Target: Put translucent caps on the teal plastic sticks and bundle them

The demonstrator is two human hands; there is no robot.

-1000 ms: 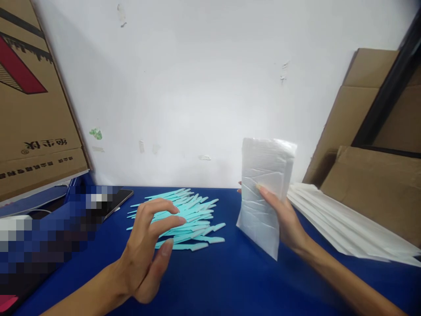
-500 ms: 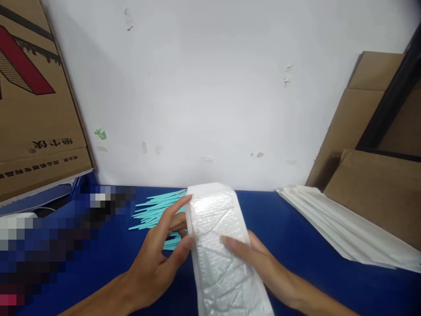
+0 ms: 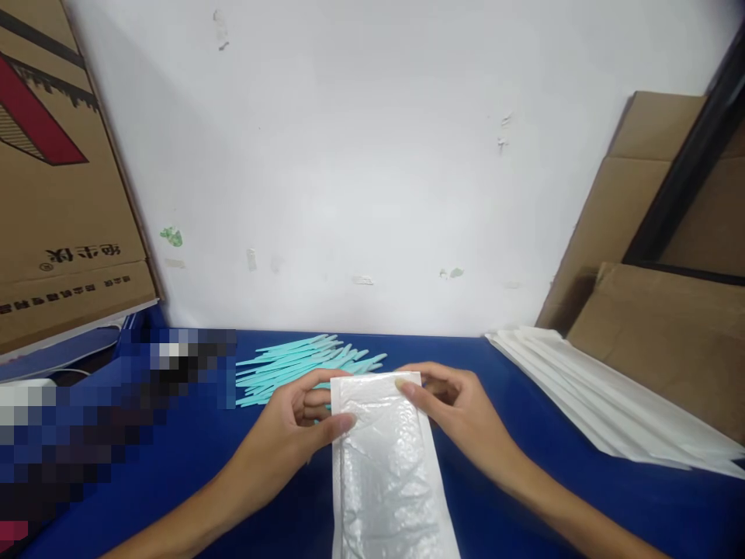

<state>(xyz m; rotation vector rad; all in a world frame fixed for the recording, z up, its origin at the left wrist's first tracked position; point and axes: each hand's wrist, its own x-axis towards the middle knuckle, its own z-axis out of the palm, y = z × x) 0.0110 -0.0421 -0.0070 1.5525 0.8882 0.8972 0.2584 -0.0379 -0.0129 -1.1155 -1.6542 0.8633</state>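
Note:
A white padded envelope point(image 3: 387, 466) with a crinkled, bubbly surface stands out in front of me, its lower end cut off by the bottom of the view. My left hand point(image 3: 303, 423) pinches its left edge near the top, thumb on the near face and fingers behind. At the top right corner, my right hand point(image 3: 457, 404) grips it, the thumb pressed on the front and the other fingers around the back. Just behind the left hand lies a pile of thin turquoise sticks point(image 3: 291, 365) with paler, greyish tips. The envelope's far side is hidden.
A stack of white envelopes point(image 3: 599, 404) lies at the right, beside brown cardboard point(image 3: 663, 341) and a black bar point(image 3: 680, 171). A printed cardboard box point(image 3: 70, 186) stands at the left. Behind the blue tabletop point(image 3: 512, 473) rises a white wall point(image 3: 361, 155). The left side is partly pixelated.
The envelope has come lower, and its protruding top flap no longer shows; the top edge is straight. My right hand has moved up from its middle to the top right corner. More turquoise sticks show.

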